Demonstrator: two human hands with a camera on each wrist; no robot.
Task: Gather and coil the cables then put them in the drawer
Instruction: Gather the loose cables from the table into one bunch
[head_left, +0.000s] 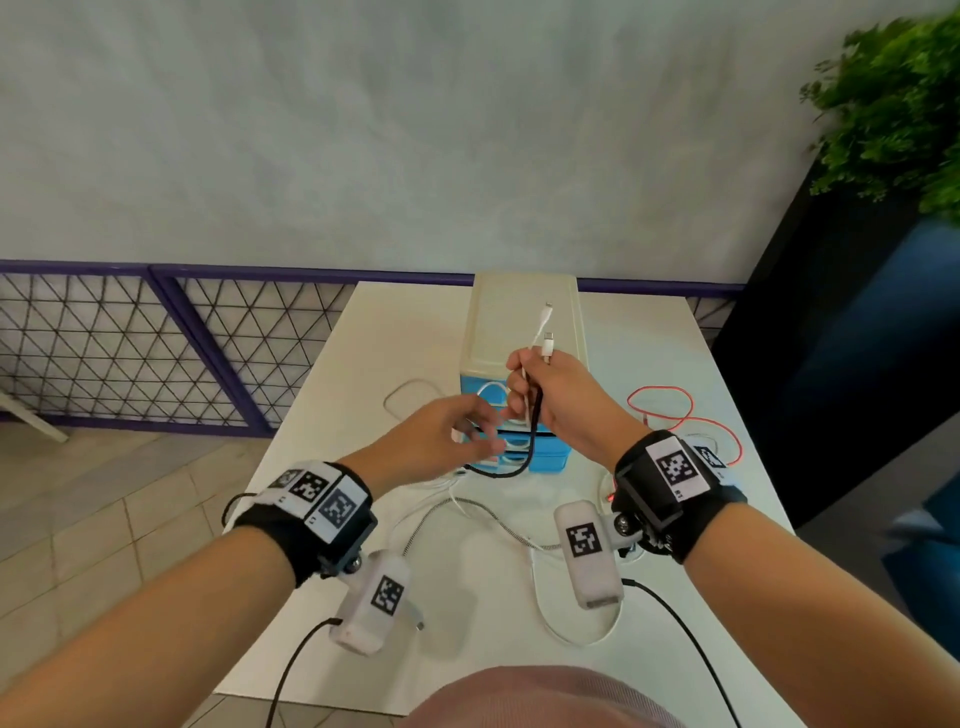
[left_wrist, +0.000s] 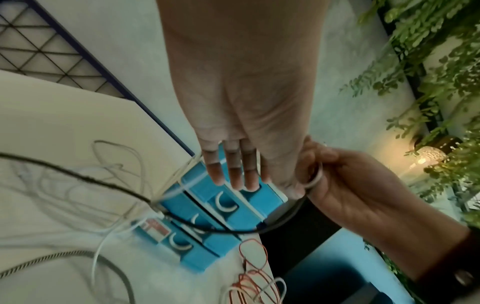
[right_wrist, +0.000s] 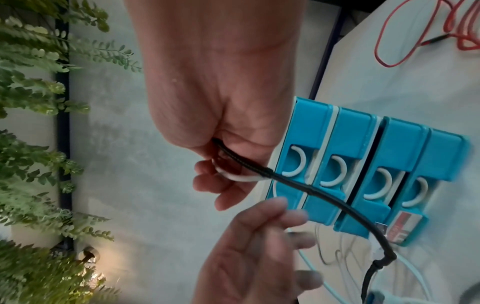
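Observation:
My right hand (head_left: 527, 395) is raised in front of the small drawer unit (head_left: 522, 317) and grips a white cable (right_wrist: 240, 178) together with a black braided cable (right_wrist: 314, 195). Two white plugs (head_left: 547, 332) stick up out of the fist. The black cable (head_left: 534, 441) hangs down in a loop to the table. My left hand (head_left: 480, 428) hovers just left of the right one with relaxed fingers (left_wrist: 235, 164) and holds nothing. The unit's blue drawers (right_wrist: 363, 164) have white curved handles.
A red cable (head_left: 675, 410) lies in loops on the white table (head_left: 395, 332) right of the unit. A thin white cable (head_left: 410, 400) lies on its left. A grey braided cable (head_left: 431, 514) and a white loop (head_left: 571, 631) lie nearer me. A plant (head_left: 893, 104) stands far right.

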